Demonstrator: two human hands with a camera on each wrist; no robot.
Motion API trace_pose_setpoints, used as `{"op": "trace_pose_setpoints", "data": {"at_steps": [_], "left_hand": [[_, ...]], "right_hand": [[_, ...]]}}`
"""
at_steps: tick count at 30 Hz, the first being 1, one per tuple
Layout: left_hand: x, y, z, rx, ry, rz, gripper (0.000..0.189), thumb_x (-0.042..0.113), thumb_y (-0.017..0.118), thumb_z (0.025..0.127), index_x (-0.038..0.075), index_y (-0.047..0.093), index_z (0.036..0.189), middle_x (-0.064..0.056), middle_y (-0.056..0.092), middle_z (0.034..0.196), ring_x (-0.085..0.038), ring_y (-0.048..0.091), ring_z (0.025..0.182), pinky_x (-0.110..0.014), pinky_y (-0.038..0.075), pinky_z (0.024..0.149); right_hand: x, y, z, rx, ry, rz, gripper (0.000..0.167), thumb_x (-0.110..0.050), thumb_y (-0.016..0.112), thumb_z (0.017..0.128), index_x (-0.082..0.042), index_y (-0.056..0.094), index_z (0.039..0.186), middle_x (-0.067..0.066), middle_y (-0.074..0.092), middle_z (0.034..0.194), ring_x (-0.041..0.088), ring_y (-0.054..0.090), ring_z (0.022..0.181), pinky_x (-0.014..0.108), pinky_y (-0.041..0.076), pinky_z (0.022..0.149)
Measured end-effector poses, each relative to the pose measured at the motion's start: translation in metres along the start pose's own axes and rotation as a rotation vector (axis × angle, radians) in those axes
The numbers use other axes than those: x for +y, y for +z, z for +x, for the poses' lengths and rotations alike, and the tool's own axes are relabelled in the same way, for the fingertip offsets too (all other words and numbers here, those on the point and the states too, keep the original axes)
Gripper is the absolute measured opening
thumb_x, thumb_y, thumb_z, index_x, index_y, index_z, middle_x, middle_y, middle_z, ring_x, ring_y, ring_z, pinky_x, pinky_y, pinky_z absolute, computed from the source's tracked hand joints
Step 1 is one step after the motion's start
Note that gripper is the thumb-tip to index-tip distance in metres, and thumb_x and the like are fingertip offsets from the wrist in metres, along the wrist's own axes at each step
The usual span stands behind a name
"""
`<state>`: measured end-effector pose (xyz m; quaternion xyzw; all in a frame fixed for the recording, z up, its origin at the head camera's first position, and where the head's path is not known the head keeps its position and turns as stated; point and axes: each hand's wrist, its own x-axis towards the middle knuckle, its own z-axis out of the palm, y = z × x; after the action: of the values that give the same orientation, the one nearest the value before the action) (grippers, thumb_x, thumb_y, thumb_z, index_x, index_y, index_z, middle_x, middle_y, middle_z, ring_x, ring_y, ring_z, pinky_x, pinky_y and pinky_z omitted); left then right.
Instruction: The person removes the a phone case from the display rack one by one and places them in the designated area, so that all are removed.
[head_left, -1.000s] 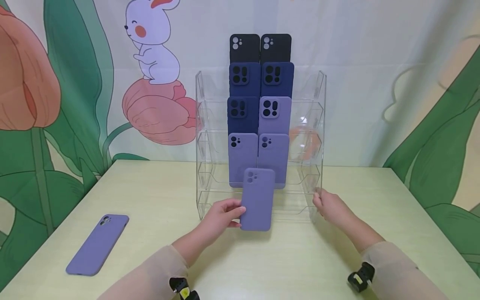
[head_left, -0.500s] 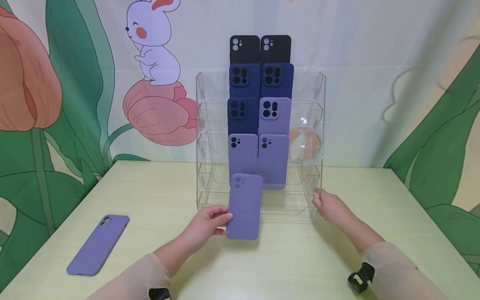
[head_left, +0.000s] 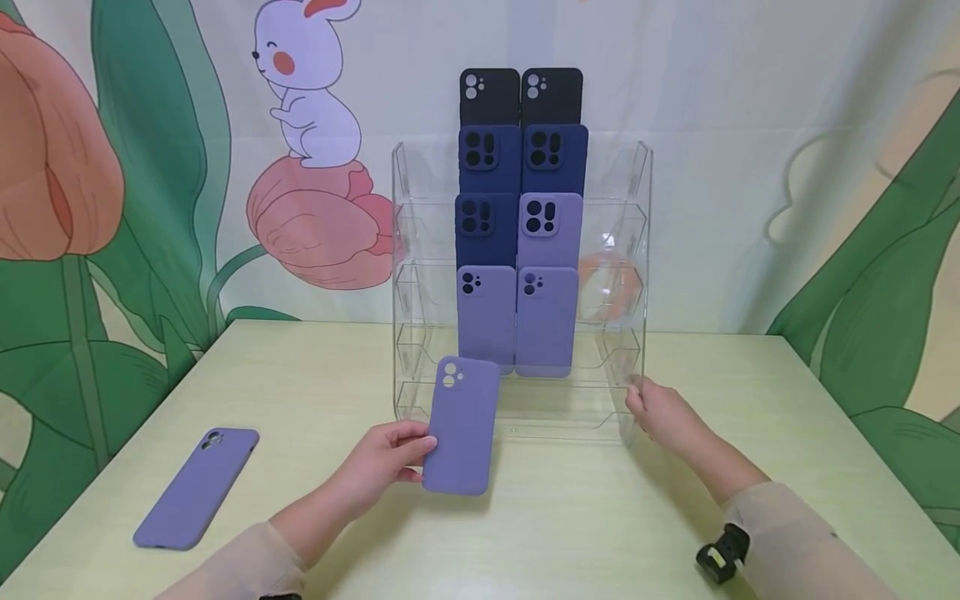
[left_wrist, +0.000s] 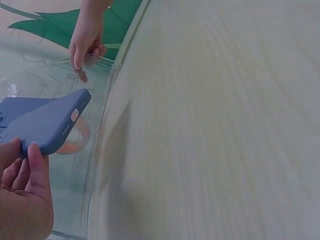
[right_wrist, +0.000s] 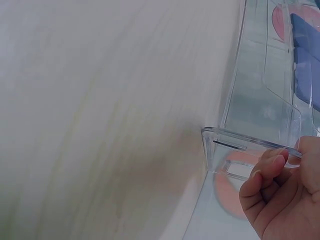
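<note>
My left hand [head_left: 382, 467] pinches a purple phone case [head_left: 462, 429] by its left edge, thumb in front. The case is tilted a little and stands in front of the clear acrylic rack, its camera cutouts at the top. In the left wrist view the case's bottom edge [left_wrist: 75, 116] shows its port holes. My right hand [head_left: 666, 415] grips the lower right side panel of the clear rack [head_left: 637, 333]. In the right wrist view the fingers [right_wrist: 267, 172] curl over the panel's edge. Another purple phone case [head_left: 197, 492] lies flat on the table at the left.
The tiered rack bears two columns of cases: black cases [head_left: 551, 98] on top, dark blue cases [head_left: 487, 167] below, a lilac case [head_left: 551, 229], then two purple cases [head_left: 546, 329]. Its lowest tier [head_left: 570, 408] shows bare. A printed curtain [head_left: 712, 208] hangs behind the pale table [head_left: 570, 533].
My left hand has drawn the purple phone case left and toward me, away from the rack's front, uncovering more of the lower cases. The right hand keeps its grip on the rack.
</note>
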<state>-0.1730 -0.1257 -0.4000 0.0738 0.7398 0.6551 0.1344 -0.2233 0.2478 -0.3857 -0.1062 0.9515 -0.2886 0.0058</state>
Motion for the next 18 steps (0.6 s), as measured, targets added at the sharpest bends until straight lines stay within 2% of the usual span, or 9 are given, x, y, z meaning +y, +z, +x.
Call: {"op": "trace_pose_setpoints", "data": {"at_steps": [18], "left_hand": [[-0.004, -0.032, -0.022, 0.042, -0.059, 0.055, 0.038, 0.018, 0.061, 0.091, -0.009, 0.058, 0.117, -0.005, 0.068, 0.090, -0.014, 0.059, 0.076, -0.027, 0.051, 0.064]], "right_hand": [[0.002, 0.001, 0.001, -0.020, 0.001, -0.004, 0.050, -0.015, 0.022, 0.097, 0.019, 0.029, 0.134, -0.001, 0.037, 0.051, 0.012, 0.030, 0.043, 0.028, 0.032, 0.044]]}}
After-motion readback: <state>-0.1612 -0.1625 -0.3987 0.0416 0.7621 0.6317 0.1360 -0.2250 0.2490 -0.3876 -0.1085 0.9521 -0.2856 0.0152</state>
